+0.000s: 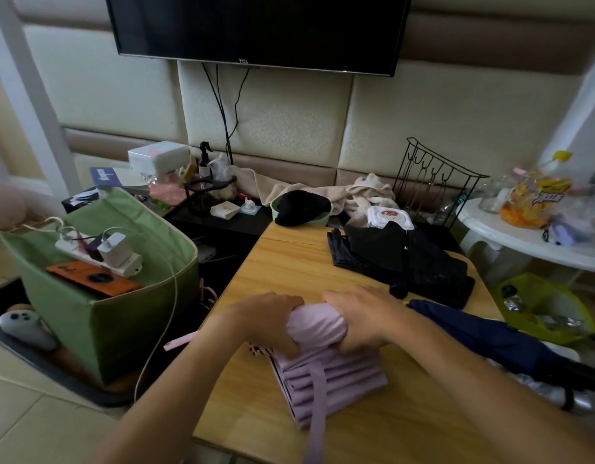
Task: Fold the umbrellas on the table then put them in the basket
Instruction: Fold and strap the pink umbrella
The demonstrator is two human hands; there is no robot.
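We have the pink umbrella on the near part of the wooden desk, its pleats gathered into a bundle and its strap trailing loose over the folds toward the near edge; our left hand curls its fingers round the far end of the bundle from the left, and our right hand grips the same end from the right, so both hands are closed on the fabric and hold it tight; the step in hand, as we judge it, is to compress and roll the canopy so the strap can go round it; to do this well we should keep the pleats lying one way, twist the bundle in that same direction while squeezing from the top down, and free one hand only once the other can pin the roll; then the strap should be drawn snug round the middle, or the folds will likely spring open; a black umbrella lies loosely collapsed at the far right of the desk, and a navy umbrella lies just beside our right forearm, so both appear to wait their turn; the green basket stands on the floor to the left of the desk, already holding a power strip and an orange case, so we should mind the cable when we drop the umbrella in.
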